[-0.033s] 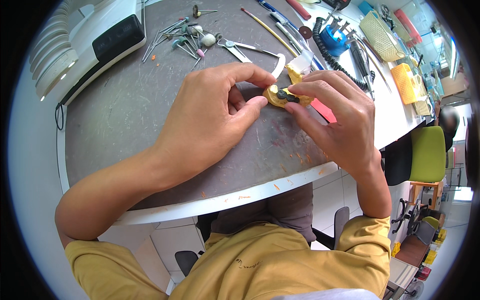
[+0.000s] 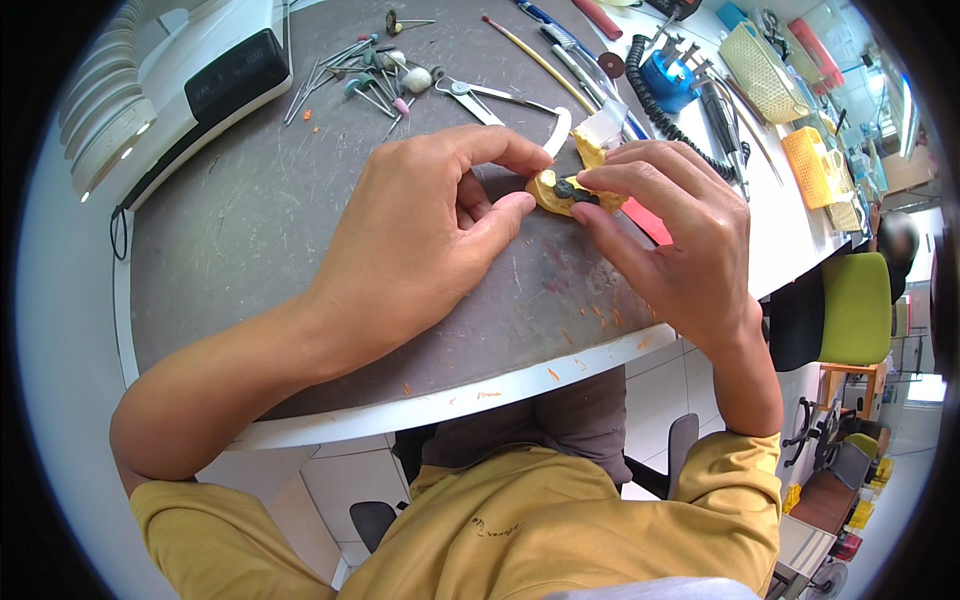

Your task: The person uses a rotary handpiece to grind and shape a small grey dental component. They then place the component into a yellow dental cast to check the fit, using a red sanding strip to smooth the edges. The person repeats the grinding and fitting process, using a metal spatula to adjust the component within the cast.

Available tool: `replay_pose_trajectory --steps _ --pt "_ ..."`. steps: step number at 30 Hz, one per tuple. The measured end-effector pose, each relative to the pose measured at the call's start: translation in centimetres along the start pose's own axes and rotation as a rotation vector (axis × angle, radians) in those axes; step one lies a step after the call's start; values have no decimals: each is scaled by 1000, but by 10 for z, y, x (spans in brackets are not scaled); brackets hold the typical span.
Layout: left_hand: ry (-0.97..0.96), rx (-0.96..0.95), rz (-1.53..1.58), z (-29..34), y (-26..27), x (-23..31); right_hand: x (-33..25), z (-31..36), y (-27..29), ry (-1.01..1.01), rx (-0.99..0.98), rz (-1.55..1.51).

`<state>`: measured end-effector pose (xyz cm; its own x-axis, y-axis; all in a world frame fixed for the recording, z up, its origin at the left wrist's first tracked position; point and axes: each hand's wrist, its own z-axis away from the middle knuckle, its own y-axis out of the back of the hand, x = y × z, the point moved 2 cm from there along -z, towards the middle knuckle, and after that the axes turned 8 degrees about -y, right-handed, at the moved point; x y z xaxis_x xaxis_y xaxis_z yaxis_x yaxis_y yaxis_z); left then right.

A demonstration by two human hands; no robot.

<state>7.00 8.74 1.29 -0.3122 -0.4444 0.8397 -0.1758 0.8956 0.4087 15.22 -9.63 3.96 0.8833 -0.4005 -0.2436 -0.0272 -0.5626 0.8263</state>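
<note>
A yellow dental plaster model (image 2: pixel 546 192) stands on the grey bench mat between my hands. My left hand (image 2: pixel 425 220) steadies its left end, thumb and index finger closed against it. A dark grey tooth-shaped piece (image 2: pixel 566 190), like a dental bridge, sits on top of the model. My right hand (image 2: pixel 675 220) pinches the right end of that dark piece between thumb and index finger. Behind the right fingers another yellow plaster piece (image 2: pixel 590 152) shows in part, with a white part on it. The fingers hide some of the model's right side.
Several rotary burs and polishing tips (image 2: pixel 375 80) lie at the back. A metal caliper (image 2: pixel 500 102) rests behind my left hand. Back right are a brush (image 2: pixel 535 60), a blue bur stand (image 2: pixel 670 80) and a handpiece (image 2: pixel 722 125). A white machine (image 2: pixel 215 100) stands left. Orange shavings dot the front edge.
</note>
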Motion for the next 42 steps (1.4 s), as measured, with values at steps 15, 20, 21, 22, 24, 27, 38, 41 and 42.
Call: replay_pose_trajectory --steps 15,20,21,22,24,27,38,41,42 --pt "-22 9 -5 1 -2 -2 3 0 -2 46 23 43" --pt "-41 11 -23 1 -1 0 -3 1 4 -64 8 42" --pt "-45 20 -19 2 -1 -1 -2 2 3 -71 -4 50" --pt "-53 28 -15 2 -3 -2 1 3 4 -78 -12 61" --pt "-50 19 -20 2 -4 -3 5 5 3 -100 -39 71" --pt "-22 -44 -6 -1 -1 2 8 9 6 -162 -50 42" --pt "-250 -72 295 6 -2 23 -12 28 -3 -540 115 -1135" --pt "-149 -15 443 13 -8 25 -22 35 -9 -620 197 -1279" --pt "-134 -37 444 14 -7 27 -23 36 -10 -609 190 -1263"
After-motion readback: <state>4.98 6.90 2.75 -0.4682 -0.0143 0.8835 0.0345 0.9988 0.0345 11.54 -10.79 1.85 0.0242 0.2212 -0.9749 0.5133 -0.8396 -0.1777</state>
